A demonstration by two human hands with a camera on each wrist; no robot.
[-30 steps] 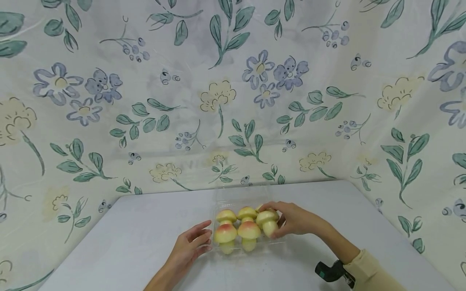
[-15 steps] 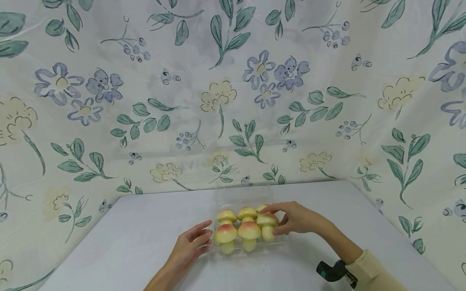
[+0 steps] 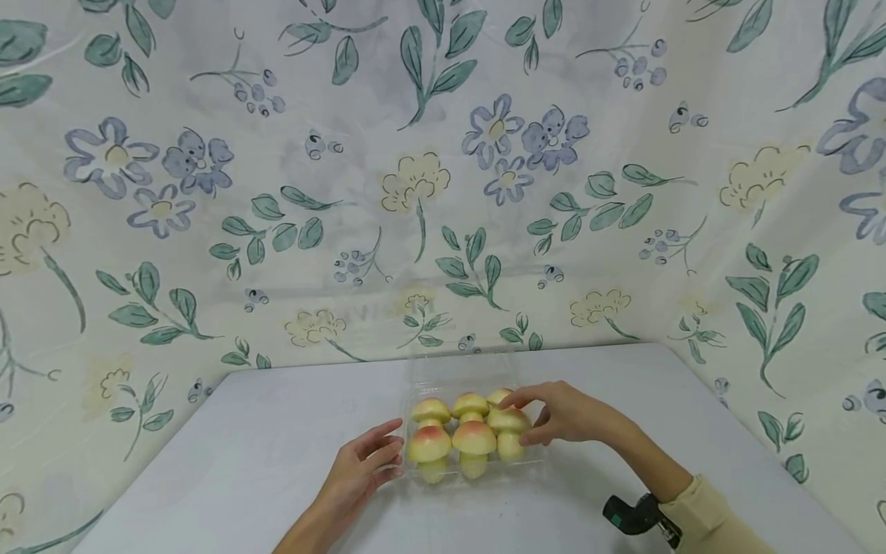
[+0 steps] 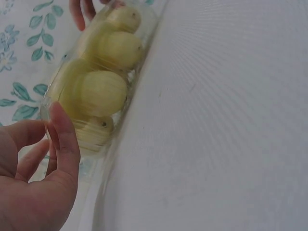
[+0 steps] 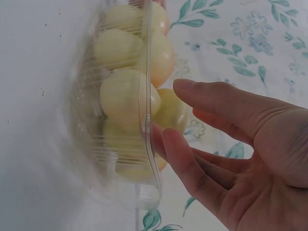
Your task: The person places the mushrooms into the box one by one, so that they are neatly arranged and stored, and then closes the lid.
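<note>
A clear plastic clamshell box (image 3: 533, 455) holds several pale yellow, mushroom-shaped pieces (image 3: 430, 445), some with reddish caps, in two rows. My right hand (image 3: 574, 415) is at the front right mushroom-shaped piece (image 3: 511, 422), which stands within the box. In the right wrist view, my thumb and fingers are loosely spread near the rim, with a gap between the thumb and that piece. My left hand (image 3: 365, 463) rests relaxed fingers against the box's left side; in the left wrist view, fingertips (image 4: 57, 111) touch its corner.
The box's transparent lid (image 3: 462, 369) stands raised at the back. All this is on a white table (image 3: 277, 438) before a floral curtain (image 3: 443, 192). A black device (image 3: 633, 515) is on the right forearm near the cuff.
The right hand has lowered the front right mushroom-shaped piece upright into line, then eased its fingers off and drawn slightly right. The left hand has stayed at the box's side.
</note>
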